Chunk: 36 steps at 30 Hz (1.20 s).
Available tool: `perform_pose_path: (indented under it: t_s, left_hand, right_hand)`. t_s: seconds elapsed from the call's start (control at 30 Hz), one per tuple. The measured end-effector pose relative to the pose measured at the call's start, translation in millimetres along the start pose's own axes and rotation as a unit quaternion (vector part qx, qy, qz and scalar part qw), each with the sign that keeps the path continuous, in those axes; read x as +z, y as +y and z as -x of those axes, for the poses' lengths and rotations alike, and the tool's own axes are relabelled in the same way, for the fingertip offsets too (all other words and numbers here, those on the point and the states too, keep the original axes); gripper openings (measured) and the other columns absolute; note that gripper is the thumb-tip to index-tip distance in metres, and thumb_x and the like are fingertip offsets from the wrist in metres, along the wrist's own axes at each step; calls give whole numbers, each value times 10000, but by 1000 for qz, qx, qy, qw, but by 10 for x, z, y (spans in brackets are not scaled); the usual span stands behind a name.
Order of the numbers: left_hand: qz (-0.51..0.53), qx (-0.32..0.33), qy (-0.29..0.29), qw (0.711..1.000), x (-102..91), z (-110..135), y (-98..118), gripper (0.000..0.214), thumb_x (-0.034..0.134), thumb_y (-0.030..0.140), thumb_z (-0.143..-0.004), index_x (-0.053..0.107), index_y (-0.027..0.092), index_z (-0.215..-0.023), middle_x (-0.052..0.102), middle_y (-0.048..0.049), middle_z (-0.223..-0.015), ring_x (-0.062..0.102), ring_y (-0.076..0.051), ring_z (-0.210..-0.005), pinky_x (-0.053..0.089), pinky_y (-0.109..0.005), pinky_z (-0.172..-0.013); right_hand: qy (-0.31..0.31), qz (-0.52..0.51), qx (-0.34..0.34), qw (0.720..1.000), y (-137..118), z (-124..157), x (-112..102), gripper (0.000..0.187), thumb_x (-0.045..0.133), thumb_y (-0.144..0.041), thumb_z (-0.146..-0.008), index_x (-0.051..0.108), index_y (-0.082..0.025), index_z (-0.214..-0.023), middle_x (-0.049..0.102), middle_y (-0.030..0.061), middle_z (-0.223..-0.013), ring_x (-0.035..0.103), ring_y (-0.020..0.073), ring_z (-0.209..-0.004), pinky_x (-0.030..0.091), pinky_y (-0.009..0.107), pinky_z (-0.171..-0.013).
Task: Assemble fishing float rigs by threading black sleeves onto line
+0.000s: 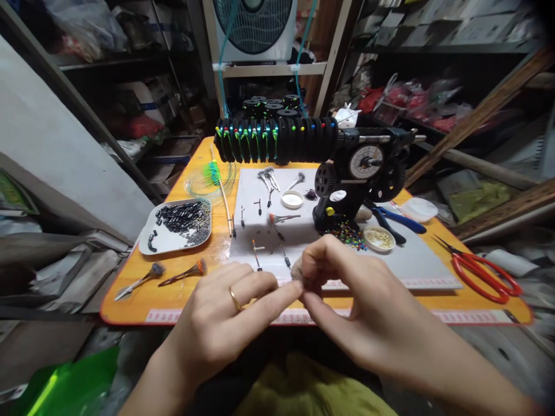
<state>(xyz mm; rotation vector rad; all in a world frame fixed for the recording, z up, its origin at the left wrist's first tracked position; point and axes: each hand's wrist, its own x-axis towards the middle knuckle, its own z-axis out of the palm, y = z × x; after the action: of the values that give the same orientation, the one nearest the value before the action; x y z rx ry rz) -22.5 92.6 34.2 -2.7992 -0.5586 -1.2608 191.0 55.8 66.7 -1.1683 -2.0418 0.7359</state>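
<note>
My left hand (223, 312), with a gold ring (235, 299) on one finger, meets my right hand (359, 303) over the front edge of the table. Both are closed in a pinch, fingertips touching. Whatever lies between them is hidden or too small to make out. A beige wrap (296, 269) covers a fingertip of my right hand. Just beyond the fingers, several short wire pieces with black cylinders, such as this black-bodied piece (287, 261), rest on a white board (416, 271). An orange-tipped bundle of thin stems (272, 219) lies farther back.
Behind stands a black winding machine (366, 164) carrying ringed spools (277, 138). A white tray (145, 234) of black parts is left; loose coloured beads (347, 234), a bead dish (379, 238), blue-handled pliers (399, 221) and red scissors (485, 274) are right. A measuring tape (468, 316) runs along the edge.
</note>
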Motion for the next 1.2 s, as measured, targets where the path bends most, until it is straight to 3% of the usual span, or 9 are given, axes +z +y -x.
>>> perform_pose_path:
  t_s: [0.17, 0.3, 0.37, 0.43, 0.5, 0.63, 0.77, 1.07, 1.2]
  left_hand:
    - [-16, -35, 9, 999, -12, 71, 66, 217, 567, 16, -925, 696, 105, -1076, 759, -83, -870, 691, -162, -738, 524, -267, -673]
    - [94, -164, 81, 979, 55, 142, 154, 249, 625, -33, -871, 673, 166, -1011, 741, -29, -843, 701, -134, -768, 548, -223, -719]
    - [160, -211, 108, 958, 58, 161, 186, 269, 627, -40, -866, 673, 189, -1000, 727, -9, -848, 689, -125, -783, 541, -224, -735]
    - [185, -232, 119, 948, 33, 167, 201, 271, 629, -40, -865, 680, 194, -992, 715, -4, -851, 674, -126, -806, 531, -234, -761]
    - [187, -240, 118, 945, -8, 164, 204, 272, 629, -44, -864, 680, 194, -987, 706, 0, -847, 661, -121, -815, 520, -230, -765]
    - [176, -239, 97, 950, -68, 170, 194, 287, 618, -67, -861, 669, 188, -982, 703, 9, -845, 650, -102, -805, 502, -220, -765]
    - [165, -246, 95, 950, -56, 182, 180, 274, 612, -63, -867, 662, 187, -967, 695, 14, -843, 643, -95, -799, 497, -218, -786]
    - [147, -282, 84, 944, 1, 169, 99, 230, 633, -2, -878, 663, 214, -949, 684, 18, -841, 633, -107, -789, 492, -221, -706]
    - [122, -279, 77, 949, -7, 127, 82, 183, 648, 18, -871, 660, 192, -925, 663, 20, -798, 572, -89, -678, 470, -208, -621]
  right_hand:
    - [5, -70, 21, 997, -1, -51, 76, 230, 590, -56, -894, 463, -241, -944, 582, -29, -855, 590, 115, -757, 492, 241, -669]
    - [106, -272, 24, 956, -19, -36, 258, 235, 636, -86, -924, 503, -263, -1003, 639, -24, -919, 667, 119, -863, 571, 239, -772]
    - [163, -296, -16, 941, -4, -21, 347, 280, 652, -45, -909, 535, -277, -1013, 664, -32, -926, 684, 117, -882, 583, 242, -796]
    - [188, -212, -99, 954, 34, -11, 401, 350, 634, 28, -887, 573, -275, -1051, 696, -23, -967, 691, 127, -926, 581, 268, -851]
    - [166, -73, -183, 966, 84, -6, 411, 394, 606, 69, -875, 594, -244, -1114, 722, 14, -1042, 682, 154, -992, 567, 296, -903]
    - [118, 103, -210, 965, 148, 7, 365, 338, 573, 45, -897, 599, -188, -1140, 718, 53, -1076, 663, 177, -998, 553, 291, -877]
    - [156, 137, -222, 953, 141, 9, 322, 267, 589, 24, -891, 569, -171, -1073, 709, 53, -961, 677, 178, -883, 546, 294, -763]
    - [188, 128, -204, 952, 223, 37, 287, 282, 597, 34, -856, 521, -187, -1014, 657, 35, -896, 647, 164, -818, 557, 290, -722]
    - [118, 169, -209, 956, 235, -12, 265, 228, 534, 5, -900, 527, -214, -965, 671, 42, -884, 653, 201, -851, 577, 345, -788]
